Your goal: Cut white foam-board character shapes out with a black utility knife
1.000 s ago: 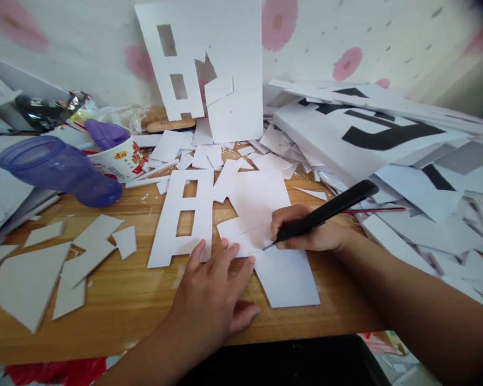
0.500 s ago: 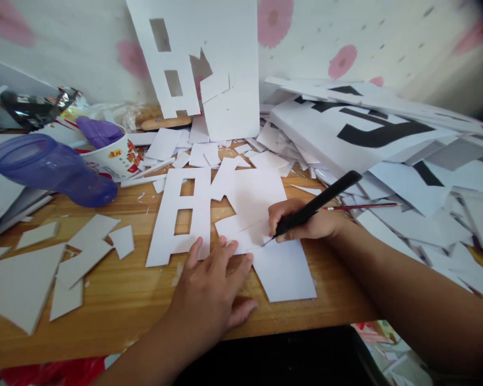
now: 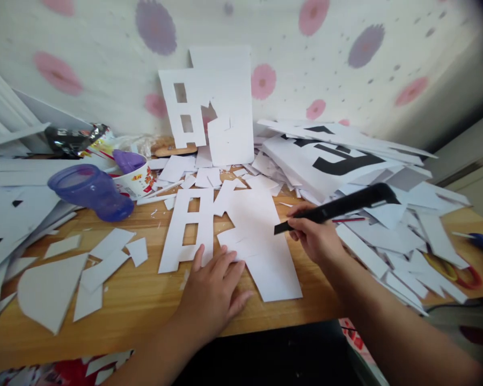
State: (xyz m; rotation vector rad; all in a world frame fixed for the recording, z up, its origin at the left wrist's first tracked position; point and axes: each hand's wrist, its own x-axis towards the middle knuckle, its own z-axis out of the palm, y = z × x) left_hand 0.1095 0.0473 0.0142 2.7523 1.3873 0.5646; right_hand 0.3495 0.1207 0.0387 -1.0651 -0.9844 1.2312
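A white foam-board cutout (image 3: 261, 230) with two window holes on its left part lies flat on the wooden table (image 3: 145, 300). My left hand (image 3: 215, 289) rests on its lower edge, fingers spread, pressing with the fingertips. Faint cut lines show in the board just beyond those fingers. My right hand (image 3: 316, 236) grips a black utility knife (image 3: 338, 206), its dark blade pointing left and held above the board's right side. Upright behind stands a similar white board (image 3: 229, 123) with matching window holes and a jagged opening.
Loose white offcuts (image 3: 104, 262) lie at left. A purple cup (image 3: 92, 190) and a paper cup (image 3: 134, 179) stand at back left. Piled boards with black markings (image 3: 338, 161) fill the right, with scissors (image 3: 467, 276) partly under scraps near the right edge.
My right hand has lifted the utility knife off the board and moved it right, turning its blade leftward. My left hand stays on the board. The head view has tilted up.
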